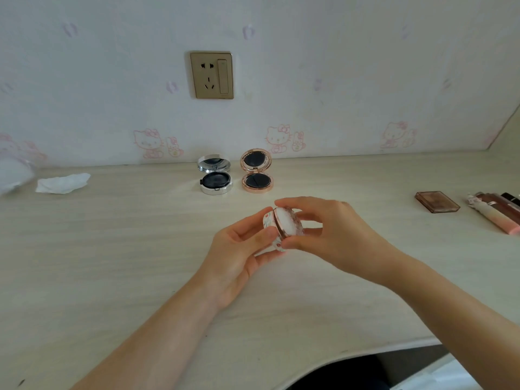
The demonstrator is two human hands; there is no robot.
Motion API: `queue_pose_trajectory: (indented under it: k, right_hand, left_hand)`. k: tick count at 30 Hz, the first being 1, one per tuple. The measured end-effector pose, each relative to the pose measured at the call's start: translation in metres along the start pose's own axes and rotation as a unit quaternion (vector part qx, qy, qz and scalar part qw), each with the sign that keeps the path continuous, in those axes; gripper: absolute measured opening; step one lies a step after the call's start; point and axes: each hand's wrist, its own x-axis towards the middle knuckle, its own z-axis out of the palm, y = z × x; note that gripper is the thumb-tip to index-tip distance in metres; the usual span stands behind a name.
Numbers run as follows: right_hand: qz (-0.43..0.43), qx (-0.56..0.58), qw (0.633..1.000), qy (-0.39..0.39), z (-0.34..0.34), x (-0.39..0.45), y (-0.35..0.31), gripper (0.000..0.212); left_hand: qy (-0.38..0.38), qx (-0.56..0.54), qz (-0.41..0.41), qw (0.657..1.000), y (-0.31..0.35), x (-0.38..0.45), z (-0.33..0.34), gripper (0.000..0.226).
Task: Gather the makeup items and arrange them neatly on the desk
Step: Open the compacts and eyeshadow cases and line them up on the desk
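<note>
From the head view, your left hand and right hand both pinch the white floral compact, held on edge above the desk between the two grips, its lid slightly parted, near the silver compact and rose-gold compact.

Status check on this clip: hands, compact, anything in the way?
Both hands, left and right, grip the white compact above the desk. Lid barely cracked. Two open compacts behind. Nothing in the way.
</note>
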Motion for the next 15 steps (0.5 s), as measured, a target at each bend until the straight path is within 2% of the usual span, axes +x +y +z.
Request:
queue_pose_trajectory:
  k: [6, 9, 11, 15]
  right_hand:
    - [0.026, 0.037, 0.998, -0.037, -0.018, 0.007, -0.002, 0.054]
    - [0.043, 0.086, 0.995, -0.036, -0.022, 0.008, 0.0, 0.048]
    - [0.051, 0.088, 0.994, -0.036, -0.023, 0.008, 0.003, 0.043]
    - [0.043, 0.061, 0.996, -0.041, -0.02, 0.009, 0.008, 0.037]
  left_hand:
    - [-0.006, 0.017, 0.009, 1.0, -0.002, 0.001, 0.0, 0.053]
    - [0.01, 0.141, 0.064, 0.988, -0.001, 0.002, -0.002, 0.049]
    - [0.024, 0.245, 0.099, 0.964, -0.002, 0.002, -0.002, 0.051]
    - [0.047, 0.362, 0.13, 0.922, -0.006, 0.003, -0.004, 0.051]
